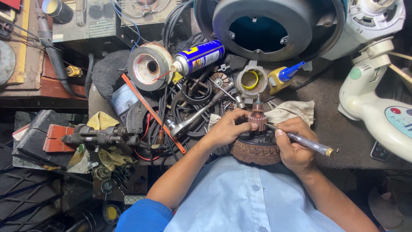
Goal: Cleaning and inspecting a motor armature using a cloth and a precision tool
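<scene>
L hand (225,129) fingers pinch the copper armature (258,120), upright on a round pad (256,151) just in front of the torso. R hand (294,144) fingers gripping a clear-handled screwdriver (307,144), tip touching armature's side. Beyond R fingers: rag (292,111), yellow glue bottle (283,77). Beyond L fingers: ratchet (197,115), spray can (198,57), cables, all on bench (343,129).

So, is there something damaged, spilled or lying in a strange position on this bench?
Nothing looks spilled or broken. The left hand steadies an upright copper rotor while the right hand puts a clear-handled tool to it. Only the blue spray can lies on its side among tangled black cables.
</scene>
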